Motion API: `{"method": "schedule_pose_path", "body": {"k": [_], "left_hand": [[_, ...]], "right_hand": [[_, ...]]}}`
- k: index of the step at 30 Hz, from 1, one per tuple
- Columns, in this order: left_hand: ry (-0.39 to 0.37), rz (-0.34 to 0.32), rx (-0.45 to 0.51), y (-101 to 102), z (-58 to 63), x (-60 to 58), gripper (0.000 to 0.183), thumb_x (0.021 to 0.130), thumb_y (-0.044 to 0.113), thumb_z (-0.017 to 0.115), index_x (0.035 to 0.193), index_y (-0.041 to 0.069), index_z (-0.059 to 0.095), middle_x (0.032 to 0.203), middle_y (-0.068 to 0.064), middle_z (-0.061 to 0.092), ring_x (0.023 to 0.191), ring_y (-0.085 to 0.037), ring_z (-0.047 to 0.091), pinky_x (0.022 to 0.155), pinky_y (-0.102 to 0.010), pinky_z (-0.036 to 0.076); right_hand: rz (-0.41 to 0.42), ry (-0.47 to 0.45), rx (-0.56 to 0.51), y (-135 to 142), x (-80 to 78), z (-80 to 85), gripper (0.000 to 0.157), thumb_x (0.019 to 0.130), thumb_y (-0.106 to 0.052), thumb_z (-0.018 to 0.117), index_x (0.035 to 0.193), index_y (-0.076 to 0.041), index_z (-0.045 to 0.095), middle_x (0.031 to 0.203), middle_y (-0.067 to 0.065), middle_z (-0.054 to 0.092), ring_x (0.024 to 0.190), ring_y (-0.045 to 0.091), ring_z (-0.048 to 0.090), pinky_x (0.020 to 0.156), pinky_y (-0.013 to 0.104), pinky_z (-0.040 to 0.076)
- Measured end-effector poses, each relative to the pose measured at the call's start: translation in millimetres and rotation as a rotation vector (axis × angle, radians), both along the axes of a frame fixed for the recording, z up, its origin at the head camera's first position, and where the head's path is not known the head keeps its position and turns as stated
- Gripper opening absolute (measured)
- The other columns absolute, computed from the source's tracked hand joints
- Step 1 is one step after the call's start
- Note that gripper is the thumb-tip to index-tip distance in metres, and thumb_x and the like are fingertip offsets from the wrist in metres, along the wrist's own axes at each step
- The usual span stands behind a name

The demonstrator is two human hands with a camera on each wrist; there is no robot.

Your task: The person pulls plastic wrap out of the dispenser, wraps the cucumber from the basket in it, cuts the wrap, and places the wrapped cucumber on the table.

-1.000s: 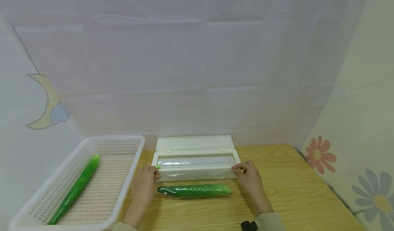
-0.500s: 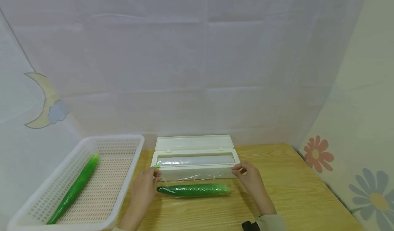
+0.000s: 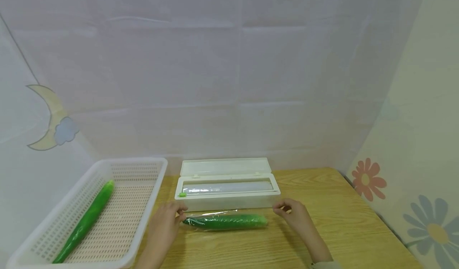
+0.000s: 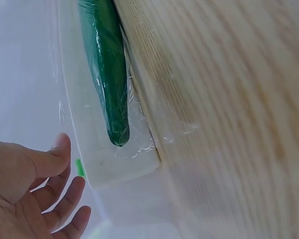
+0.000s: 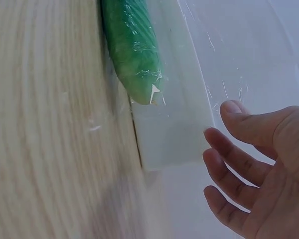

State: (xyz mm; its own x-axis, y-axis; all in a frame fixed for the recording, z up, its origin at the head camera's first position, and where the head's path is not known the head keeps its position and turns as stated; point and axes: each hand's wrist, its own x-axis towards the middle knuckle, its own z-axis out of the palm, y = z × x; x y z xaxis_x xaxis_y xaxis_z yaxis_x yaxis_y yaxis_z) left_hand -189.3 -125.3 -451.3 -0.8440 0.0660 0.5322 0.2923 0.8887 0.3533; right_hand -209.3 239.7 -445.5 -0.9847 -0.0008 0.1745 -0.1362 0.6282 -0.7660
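Observation:
A green cucumber [image 3: 227,222] lies crosswise on the table with clear cling film [image 3: 225,212] over it. My left hand [image 3: 165,221] pinches the film between thumb and finger near the cucumber's dark end. At the pale end, my right hand [image 3: 295,217] pinches the other side of the film, which the right wrist view shows as a glossy sheet [image 5: 226,59]. Just behind stands a white cling film box [image 3: 229,202], lid raised, with a film roll [image 3: 229,187] inside. A green slider [image 3: 182,194] sits at the box's left front corner.
On the left stands a white perforated basket [image 3: 163,177] with another long green cucumber [image 3: 86,221] in it. The wooden table [image 3: 322,205] ends before a light cloth backdrop [image 3: 229,81]. Patterned cloth with flowers hangs at the right.
Both hands have come down from the box's front edge toward the cucumber, bringing the film edge with them. The right hand has also shifted slightly rightward. The cucumber stays in place.

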Motion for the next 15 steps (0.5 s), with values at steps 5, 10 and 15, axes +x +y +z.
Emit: {"method": "schedule_pose_path", "body": {"k": [5,10,15], "left_hand": [[-0.078,-0.024,0.042,-1,-0.8,8.6,0.022,0.067,0.010,0.080,0.085,0.018,0.070,0.077,0.009,0.059,0.073,-0.011,0.054,0.059,-0.023,0.046],[-0.183,-0.027,0.081,-1,0.2,13.7,0.019,0.067,0.014,0.078,0.084,0.019,0.071,0.076,0.011,0.058,0.072,-0.009,0.053,0.058,-0.021,0.046],[-0.224,-0.007,0.099,-2,0.7,15.8,0.014,0.069,0.015,0.078,0.079,0.023,0.071,0.077,0.013,0.059,0.073,-0.008,0.054,0.059,-0.023,0.045]], "right_hand": [[0.060,-0.003,0.014,4,5.5,-2.3,0.005,0.082,-0.007,0.069,0.086,-0.010,0.068,0.084,-0.004,0.066,0.081,0.015,0.057,0.069,0.025,0.049],[0.099,0.003,0.045,8,8.3,-4.5,0.004,0.082,-0.010,0.068,0.086,-0.010,0.068,0.085,-0.005,0.066,0.082,0.015,0.058,0.070,0.025,0.049],[0.116,-0.013,0.082,10,11.1,-2.9,0.004,0.081,-0.009,0.069,0.085,-0.009,0.068,0.085,-0.004,0.066,0.079,0.015,0.056,0.067,0.023,0.048]]}}
